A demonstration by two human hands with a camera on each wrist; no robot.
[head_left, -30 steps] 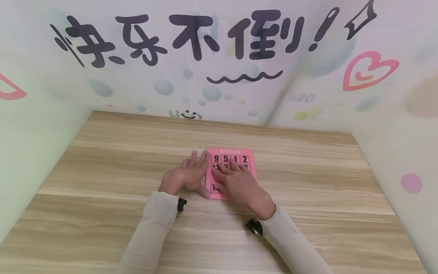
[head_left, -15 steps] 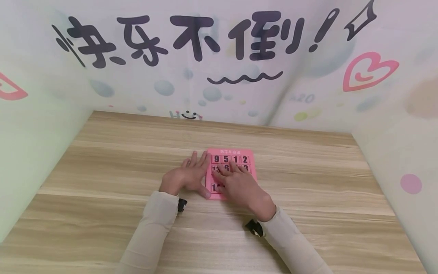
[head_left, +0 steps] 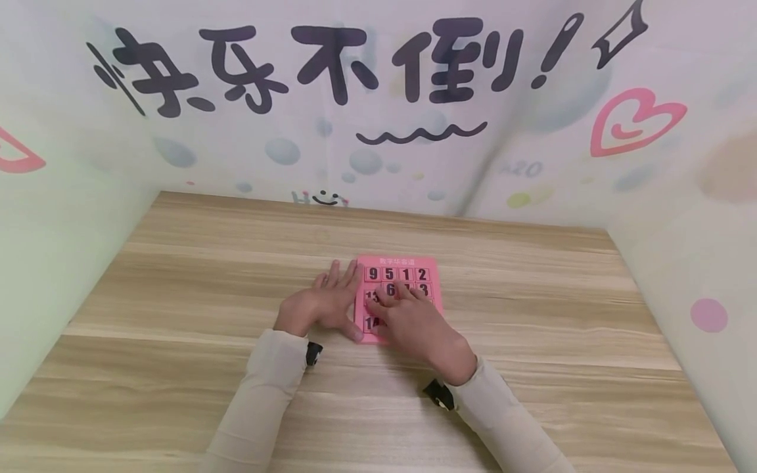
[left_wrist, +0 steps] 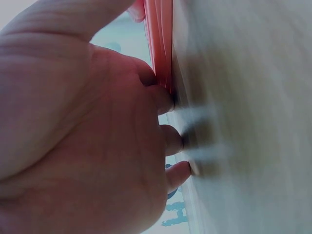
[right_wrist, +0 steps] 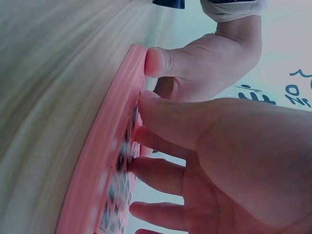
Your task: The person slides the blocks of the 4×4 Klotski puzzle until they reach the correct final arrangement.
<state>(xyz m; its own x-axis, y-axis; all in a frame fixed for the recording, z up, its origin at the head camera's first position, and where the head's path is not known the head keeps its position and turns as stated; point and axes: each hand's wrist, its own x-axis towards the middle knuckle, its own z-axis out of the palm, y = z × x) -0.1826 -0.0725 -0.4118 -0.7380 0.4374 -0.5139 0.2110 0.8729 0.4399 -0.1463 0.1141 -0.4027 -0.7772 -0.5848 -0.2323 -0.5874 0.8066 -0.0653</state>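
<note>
A pink sliding number puzzle lies flat on the table; 9, 5, 1 and 2 show along its far row. My left hand rests along its left edge, fingers spread and thumb at the near left corner. In the left wrist view, fingertips meet the puzzle's side and the tabletop. Over the near part of the board, my right hand has its fingers extended onto the tiles, the index finger at the 13 tile. A gap shows between 9 and 13. My right hand hides several tiles in the lower rows.
The wood-grain table reaches back to a white printed backdrop, with a pale side wall on the right. Black wrist straps are worn at both sleeves.
The 13 tile has slid toward the near edge, leaving a gap below the 9. My right fingers have shifted slightly nearer with it; my left hand stays at the puzzle's edge.
</note>
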